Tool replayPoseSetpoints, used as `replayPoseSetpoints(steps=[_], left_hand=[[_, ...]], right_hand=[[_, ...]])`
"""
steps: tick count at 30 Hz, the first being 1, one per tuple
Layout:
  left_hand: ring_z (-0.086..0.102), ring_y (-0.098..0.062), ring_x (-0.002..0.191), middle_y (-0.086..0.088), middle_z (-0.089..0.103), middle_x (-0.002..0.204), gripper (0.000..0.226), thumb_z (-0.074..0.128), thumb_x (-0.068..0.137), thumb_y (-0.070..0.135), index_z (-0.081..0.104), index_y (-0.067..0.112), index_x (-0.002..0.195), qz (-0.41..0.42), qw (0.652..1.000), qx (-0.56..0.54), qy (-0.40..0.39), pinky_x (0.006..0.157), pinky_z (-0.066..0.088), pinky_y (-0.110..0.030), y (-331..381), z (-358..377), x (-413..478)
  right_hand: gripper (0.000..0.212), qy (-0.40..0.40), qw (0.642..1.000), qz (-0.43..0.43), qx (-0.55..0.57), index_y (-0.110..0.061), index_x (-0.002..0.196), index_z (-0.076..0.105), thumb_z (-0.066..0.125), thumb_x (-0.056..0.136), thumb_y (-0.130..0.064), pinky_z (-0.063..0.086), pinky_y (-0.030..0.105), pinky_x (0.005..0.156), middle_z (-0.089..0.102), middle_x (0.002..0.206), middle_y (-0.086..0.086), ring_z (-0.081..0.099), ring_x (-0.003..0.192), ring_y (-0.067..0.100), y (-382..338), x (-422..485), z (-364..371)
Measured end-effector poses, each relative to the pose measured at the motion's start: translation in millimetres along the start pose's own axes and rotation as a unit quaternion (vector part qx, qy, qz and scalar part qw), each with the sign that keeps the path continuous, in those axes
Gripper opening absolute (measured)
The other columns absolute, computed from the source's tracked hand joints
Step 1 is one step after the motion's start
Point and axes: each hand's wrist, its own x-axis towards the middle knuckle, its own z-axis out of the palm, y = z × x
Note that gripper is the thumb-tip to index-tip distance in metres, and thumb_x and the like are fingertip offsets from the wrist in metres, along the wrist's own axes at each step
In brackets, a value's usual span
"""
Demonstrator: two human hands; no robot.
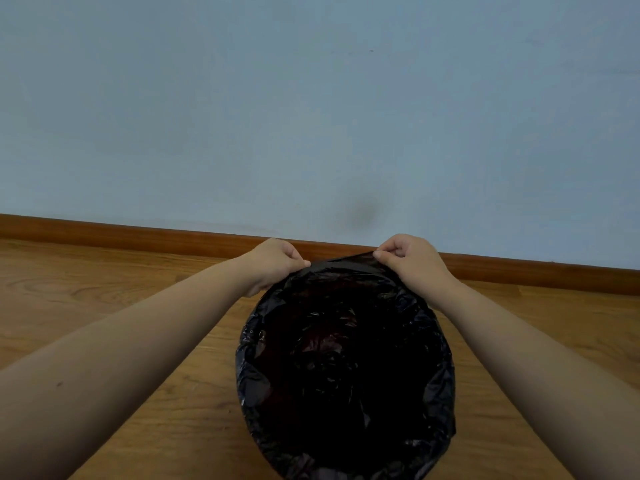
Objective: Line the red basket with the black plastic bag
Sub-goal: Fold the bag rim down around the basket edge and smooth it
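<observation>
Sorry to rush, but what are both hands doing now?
Left hand: pinches the far edge of the black plastic bag.
Right hand: pinches the same edge.

Pale blue wall (pixel 311 116), brown skirting board (pixel 121 233), wooden floor (pixel 86 285).

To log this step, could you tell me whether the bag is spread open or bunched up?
Spread open: the bag rings a dark hollow; left hand and right hand pinch its far edge.
</observation>
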Motion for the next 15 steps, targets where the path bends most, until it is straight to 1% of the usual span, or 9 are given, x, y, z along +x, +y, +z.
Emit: replayPoseSetpoints(steps=[2,4,5,6,7,9,11,13,15], left_hand=[[0.053,-0.019,0.08,0.001,0.059,0.083,0.015,0.059,0.085,0.018,0.058,0.016,0.07,0.022,0.999,0.015,0.033,0.061,0.043,-0.026,-1,3,0],[0.053,-0.012,0.077,0.006,0.056,0.077,0.01,0.061,0.082,0.016,0.056,0.019,0.074,0.105,0.989,0.027,0.105,0.065,0.041,-0.023,1,4,0],[0.052,-0.007,0.072,0.009,0.055,0.073,0.01,0.062,0.081,0.016,0.056,0.02,0.075,0.158,0.978,0.025,0.133,0.063,0.041,-0.019,4,4,-3],[0.051,-0.004,0.068,0.01,0.055,0.07,0.009,0.062,0.081,0.017,0.057,0.021,0.075,0.2,0.97,0.018,0.139,0.06,0.041,-0.014,8,4,-5],[0.05,-0.003,0.066,0.01,0.055,0.069,0.008,0.063,0.081,0.018,0.059,0.022,0.075,0.225,0.966,0.013,0.124,0.058,0.04,-0.01,12,6,-7],[0.053,-0.006,0.071,0.009,0.058,0.074,0.002,0.064,0.081,0.02,0.063,0.022,0.082,0.227,0.972,0.031,0.057,0.059,0.039,-0.006,18,11,-10],[0.055,-0.008,0.081,0.007,0.061,0.084,0.014,0.064,0.081,0.019,0.064,0.02,0.094,0.208,0.975,0.072,-0.004,0.067,0.042,-0.01,18,17,-9],[0.055,-0.009,0.088,0.006,0.062,0.093,0.02,0.062,0.083,0.017,0.063,0.019,0.102,0.193,0.974,0.111,-0.034,0.074,0.04,-0.018,17,21,-8],[0.056,-0.01,0.086,0.007,0.062,0.091,0.018,0.062,0.082,0.017,0.064,0.02,0.099,0.18,0.976,0.117,-0.039,0.07,0.041,-0.02,17,21,-7]], right_hand=[[0.01,0.015,0.999,0.02,0.02,-0.019,0.08,0.058,0.06,0.085,-0.026,0.04,0.024,0.06,0.062,0.081,0.001,0.057,0.077,0.016,2,1,1],[0.013,0.025,0.999,0.033,0.025,-0.022,0.078,0.052,0.058,0.086,-0.029,0.036,0.025,0.056,0.057,0.077,-0.001,0.053,0.072,0.012,2,2,3],[0.016,0.028,0.999,0.035,0.023,-0.023,0.075,0.048,0.057,0.087,-0.029,0.033,0.025,0.054,0.054,0.073,-0.002,0.051,0.069,0.011,1,2,5],[0.018,0.027,0.999,0.032,0.017,-0.024,0.073,0.045,0.056,0.088,-0.027,0.032,0.025,0.053,0.052,0.07,-0.002,0.049,0.066,0.01,1,2,6],[0.02,0.021,0.999,0.025,0.009,-0.025,0.072,0.043,0.055,0.088,-0.024,0.031,0.025,0.052,0.05,0.069,-0.001,0.047,0.064,0.01,0,2,8],[0.02,-0.007,1.0,0.003,-0.008,-0.025,0.073,0.043,0.054,0.089,-0.016,0.032,0.025,0.052,0.052,0.069,-0.001,0.047,0.062,0.012,-2,2,9],[0.018,-0.039,0.999,-0.015,-0.029,-0.024,0.077,0.05,0.052,0.088,-0.01,0.035,0.023,0.055,0.054,0.074,-0.002,0.049,0.067,0.014,-4,2,9],[0.02,-0.068,0.995,-0.031,-0.059,-0.023,0.08,0.058,0.049,0.088,-0.006,0.037,0.022,0.063,0.056,0.082,-0.004,0.051,0.079,0.013,-6,1,6],[0.02,-0.08,0.99,-0.064,-0.101,-0.02,0.086,0.064,0.048,0.089,-0.008,0.037,0.016,0.071,0.053,0.087,-0.007,0.049,0.088,0.011,-7,-1,2]])
